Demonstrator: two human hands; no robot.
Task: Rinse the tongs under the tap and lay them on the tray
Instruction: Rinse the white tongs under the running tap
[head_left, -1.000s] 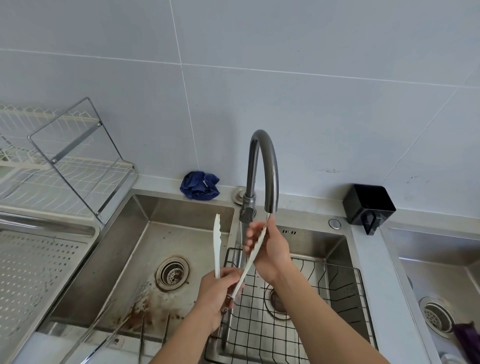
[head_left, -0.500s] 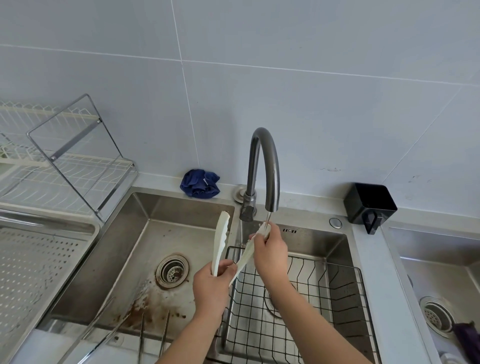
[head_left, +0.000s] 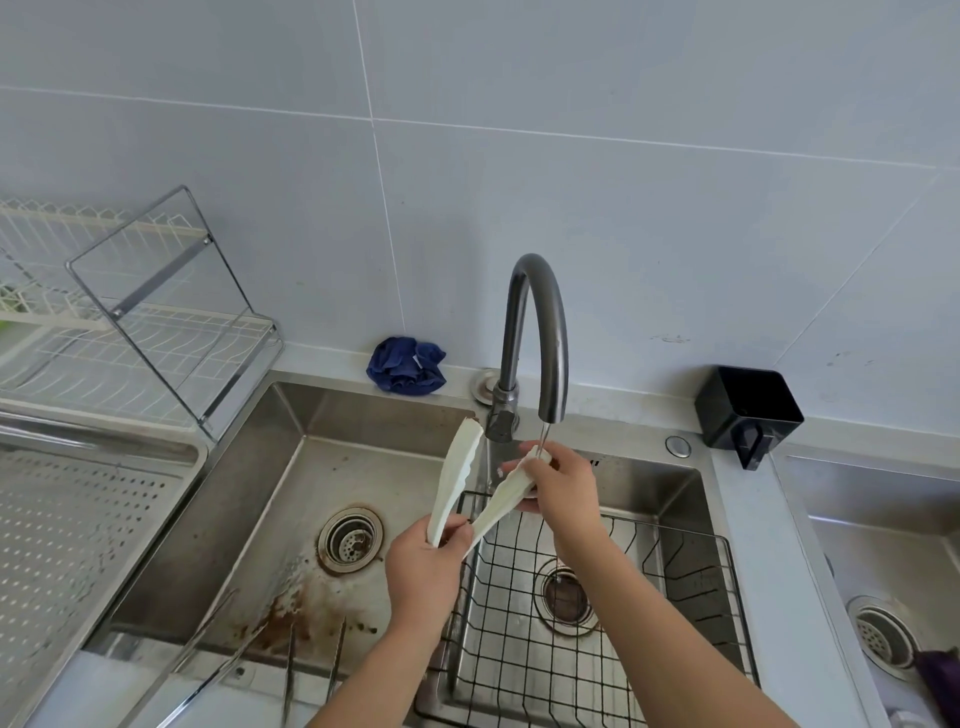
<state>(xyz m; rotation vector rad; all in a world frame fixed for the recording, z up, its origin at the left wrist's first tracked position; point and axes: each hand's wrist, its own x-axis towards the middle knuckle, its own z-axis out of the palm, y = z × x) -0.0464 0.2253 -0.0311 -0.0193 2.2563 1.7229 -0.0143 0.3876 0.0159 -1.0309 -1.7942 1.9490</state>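
White plastic tongs (head_left: 454, 480) stand spread in a V over the divide between two sink basins. My left hand (head_left: 423, 569) grips them at the hinge end. My right hand (head_left: 558, 486) pinches the tip of the right arm just under the spout of the dark curved tap (head_left: 535, 332), where a thin stream of water runs onto it. The left arm of the tongs points up, free. A perforated metal tray (head_left: 78, 525) lies at the far left beside the sink.
A black wire basket (head_left: 597, 613) sits in the right basin. The left basin (head_left: 291, 519) is stained, with thin metal tongs (head_left: 311, 660) leaning at its front edge. A blue cloth (head_left: 406, 365), a black holder (head_left: 748, 408) and a dish rack (head_left: 140, 332) line the back.
My right hand slid up the right arm of the tongs to its tip under the spout. The tongs turned so their flat faces show, and the view moved slightly closer.
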